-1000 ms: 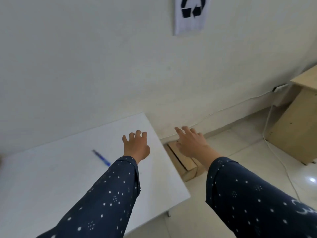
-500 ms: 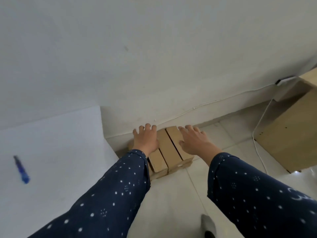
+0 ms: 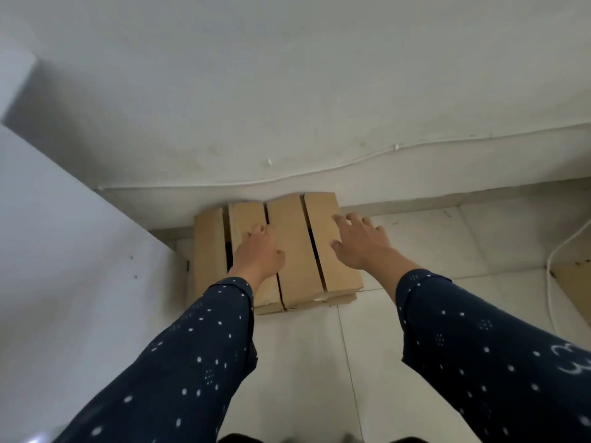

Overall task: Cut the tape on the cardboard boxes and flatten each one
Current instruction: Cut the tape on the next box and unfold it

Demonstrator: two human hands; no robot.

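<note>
4 cardboard boxes [image 3: 297, 270] stand in a row on the floor [image 3: 319, 362] against the wall [image 3: 287, 91], directly under both grips. The left grip [image 3: 259, 254] lies loose-fingered over the 2nd box. The right grip [image 3: 358, 241], fingers spread wide, is over the rightmost, holding nothing.

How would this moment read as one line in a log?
stage: hands at boxes | left hand: on boxes, fingers bent, grip unclear | right hand: spread over rightmost box | boxes: upright row, floor by wall

Both arms, in dark navy white-dotted sleeves [image 3: 179, 362], stretch forward and down. The bare left hand [image 3: 257, 254] is palm-down, fingers loosely bent; the bare right hand [image 3: 361, 244] is palm-down, fingers spread.
</note>
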